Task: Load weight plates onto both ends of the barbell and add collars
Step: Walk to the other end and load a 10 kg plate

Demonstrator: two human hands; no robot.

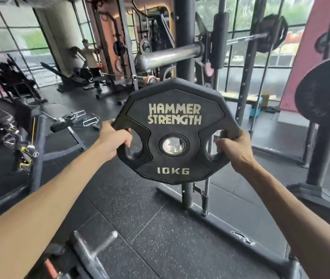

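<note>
With my left hand (114, 138) and right hand (234, 149) gripping its cut-out handles, I hold the 10 kg plate (175, 131) upright below the bare barbell sleeve (168, 55).

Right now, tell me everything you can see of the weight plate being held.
The weight plate is a black, rubber-looking, many-sided disc with pale lettering: HAMMER STRENGTH above, 10KG below. A metal-lined centre hole sits between two handle cut-outs. It is upright, facing the camera, off the floor, below the bare barbell sleeve. The left grip holds its left edge at one cut-out; the right grip holds the other.
</note>
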